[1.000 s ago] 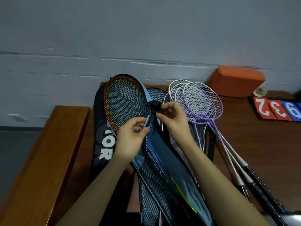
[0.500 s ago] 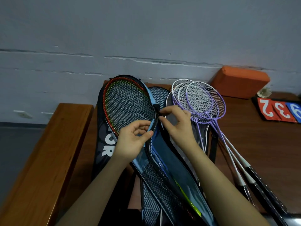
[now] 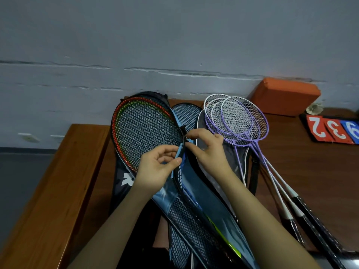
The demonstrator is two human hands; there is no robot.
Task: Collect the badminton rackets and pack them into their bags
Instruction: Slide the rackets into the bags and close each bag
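Table (image 3: 320,171): spreading brown and wooden beneath both hands, carrying bags and rackets.
Dark bag (image 3: 122,175): lying under and left of the left hand, white lettering partly showing.
Blue mesh bag (image 3: 194,210): running from above the hands down between the forearms, holding a red-and-green-framed racket (image 3: 143,133) behind the mesh, just above the left hand.
Purple rackets (image 3: 239,119): lying fanned out, unpacked, right of the right hand, heads overlapping on a grey bag (image 3: 229,152), handles trailing toward the near right.
Left hand (image 3: 157,167): curling thumb and fingers, pinching the blue edge trim of the mesh bag.
Right hand (image 3: 207,150): pinching thumb and forefinger on a small dark piece at the bag's edge, probably the zipper pull (image 3: 184,135); too small for certainty.
Step in hand: apparently closing the blue mesh bag around its racket, zip at the side of the head.
Next move: likely needing a steady pull along the edge, with the left hand keeping the trim taut against snagging in the mesh.
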